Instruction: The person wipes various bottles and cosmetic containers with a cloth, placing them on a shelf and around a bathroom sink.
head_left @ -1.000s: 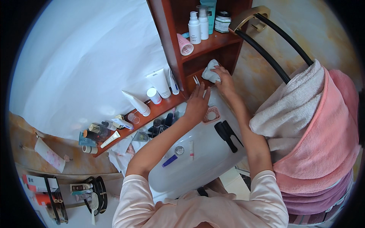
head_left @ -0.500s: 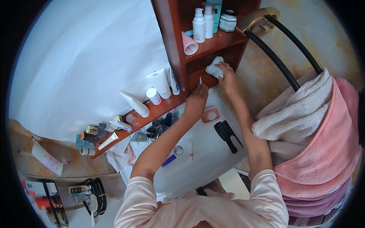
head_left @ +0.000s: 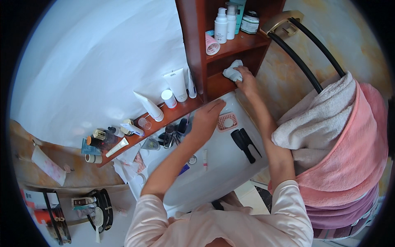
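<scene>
A crumpled white cloth [head_left: 233, 71] is bunched in the fingers of my right hand [head_left: 247, 80], at the front of the lower compartment of the brown wooden shelf [head_left: 220, 84]. My left hand [head_left: 207, 117] hangs over the far rim of the white sink [head_left: 222, 154], beside the long wooden ledge [head_left: 164, 117]. Its fingers are drawn together, pointing toward the shelf; whatever they may hold is hidden. Close below that hand sits a pink soap basket [head_left: 227, 122] with a whitish piece in it. A black hair clip-like tool [head_left: 243, 145] rests in the sink to the right.
White tubes [head_left: 176, 85] and small bottles line the ledge. Pump bottles [head_left: 221, 26] and a dark-lidded jar [head_left: 249, 22] fill the upper compartment. Brushes [head_left: 169, 135] and a small tube [head_left: 205, 159] lie in the sink. Towels [head_left: 329, 152] hang at the right.
My left hand has drawn back from the lower compartment, toward me. The small white pointed item at its fingertips no longer shows. My right hand stays at the compartment with the cloth.
</scene>
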Available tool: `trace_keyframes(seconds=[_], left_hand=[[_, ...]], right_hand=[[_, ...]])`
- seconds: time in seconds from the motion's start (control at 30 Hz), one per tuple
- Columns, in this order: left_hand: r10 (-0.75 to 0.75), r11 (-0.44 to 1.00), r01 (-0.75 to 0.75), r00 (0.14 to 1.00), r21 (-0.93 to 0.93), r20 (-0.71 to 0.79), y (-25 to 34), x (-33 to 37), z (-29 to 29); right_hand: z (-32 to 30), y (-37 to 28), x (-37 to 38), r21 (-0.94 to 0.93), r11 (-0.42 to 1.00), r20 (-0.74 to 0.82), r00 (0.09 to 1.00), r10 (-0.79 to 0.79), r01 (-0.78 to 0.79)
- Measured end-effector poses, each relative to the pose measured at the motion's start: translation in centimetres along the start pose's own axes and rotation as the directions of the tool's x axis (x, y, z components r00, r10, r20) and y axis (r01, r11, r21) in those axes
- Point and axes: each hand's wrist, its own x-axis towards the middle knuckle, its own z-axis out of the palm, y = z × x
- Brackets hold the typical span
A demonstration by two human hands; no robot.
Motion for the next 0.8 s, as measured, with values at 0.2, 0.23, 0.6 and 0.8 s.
trace_keyframes(seconds=[0.2, 0.23, 0.6, 0.8], left_hand=[[-0.789, 0.272, 0.513, 0.603, -0.814, 0.116, 3.7, -5.5, -2.0], [-0.837, 0.140, 0.496, 0.522, -0.857, 0.165, 3.2, -6.4, -1.9], [-0.828, -0.411, 0.124, 0.363, -0.903, 0.427, 0.4, -10.0, -0.3], [-0.797, -0.541, 0.054, 0.286, -0.840, 0.532, 0.4, -9.9, 0.6]], right_hand=[[3.4, -5.8, -3.3, 0.078, 0.976, 0.144, 0.967, -0.212, 0.203], [2.9, -6.4, -4.0, 0.124, 0.973, 0.162, 0.963, -0.214, 0.195], [0.3, -1.1, -0.6, -0.050, 0.998, 0.014, 0.999, -0.035, 0.036], [2.6, -6.6, -3.6, 0.055, 0.982, 0.135, 0.973, -0.186, 0.180]])
